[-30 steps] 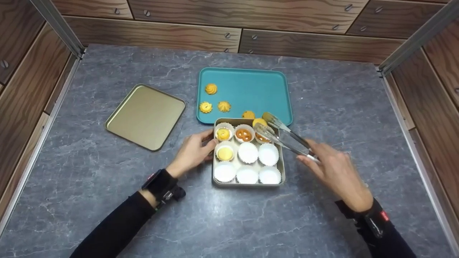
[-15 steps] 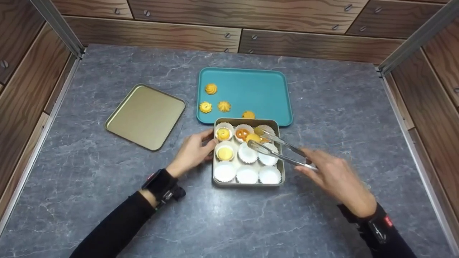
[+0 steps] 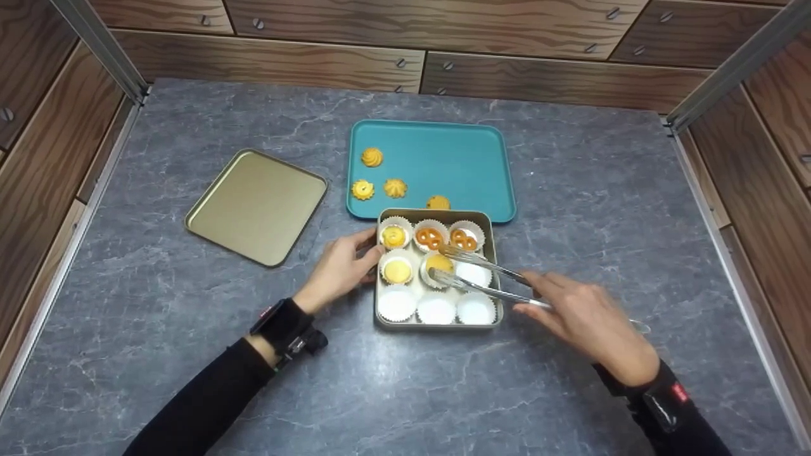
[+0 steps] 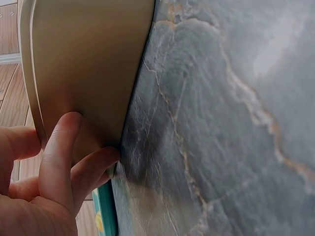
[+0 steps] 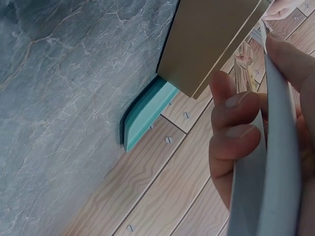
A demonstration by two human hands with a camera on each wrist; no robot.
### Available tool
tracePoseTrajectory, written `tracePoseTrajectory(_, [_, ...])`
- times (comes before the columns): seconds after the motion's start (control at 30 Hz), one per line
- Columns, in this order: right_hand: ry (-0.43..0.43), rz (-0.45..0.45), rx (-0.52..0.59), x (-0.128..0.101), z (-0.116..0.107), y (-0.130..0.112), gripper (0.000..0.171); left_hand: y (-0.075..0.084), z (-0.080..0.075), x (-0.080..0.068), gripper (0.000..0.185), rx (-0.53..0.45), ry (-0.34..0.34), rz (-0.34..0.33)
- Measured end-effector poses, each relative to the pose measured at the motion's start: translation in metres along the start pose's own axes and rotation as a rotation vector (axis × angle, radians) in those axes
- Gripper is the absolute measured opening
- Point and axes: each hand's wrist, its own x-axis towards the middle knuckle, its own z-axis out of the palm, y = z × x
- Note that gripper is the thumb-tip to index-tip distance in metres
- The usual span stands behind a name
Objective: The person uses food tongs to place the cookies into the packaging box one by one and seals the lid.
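Note:
A gold tin (image 3: 497,278) with white paper cups sits in front of me. My right hand (image 3: 580,320) grips metal tongs (image 3: 481,278), whose tips hold a yellow cookie (image 3: 438,261) over the middle cup. The back row holds a swirl cookie (image 3: 393,236) and two pretzel cookies (image 3: 431,238); another round cookie (image 3: 398,272) fills the left middle cup. My left hand (image 3: 339,269) grips the tin's left wall (image 4: 83,88), its fingers (image 4: 61,152) curled against it. In the right wrist view my fingers (image 5: 236,123) clasp the tongs' handle (image 5: 268,172).
A teal tray (image 3: 456,158) behind the tin carries several cookies (image 3: 372,157). The tin's gold lid (image 3: 256,206) lies to the left on the grey marble table (image 3: 190,354). Wooden walls with metal rails enclose the table.
The tongs carried the yellow cookie from the tray's front edge, over the tin's back right cup, down to the middle cup. My left hand stayed on the tin.

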Motion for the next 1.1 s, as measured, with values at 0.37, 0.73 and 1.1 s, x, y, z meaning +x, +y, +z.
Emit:
tracePoseTrajectory(0.37, [0.012,-0.028,-0.027,0.003,0.002,-0.001,0.058,0.0,0.0,0.0,0.059,0.005,-0.001,0.009])
tracePoseTrajectory(0.73, [0.04,-0.024,-0.007,0.006,0.005,0.001,0.061,-0.001,0.0,0.0,0.058,-0.046,-0.014,0.018])
tracePoseTrajectory(1.1, [0.196,0.039,0.071,0.038,-0.006,0.031,0.053,0.0,0.0,0.001,0.058,-0.03,-0.008,0.002])
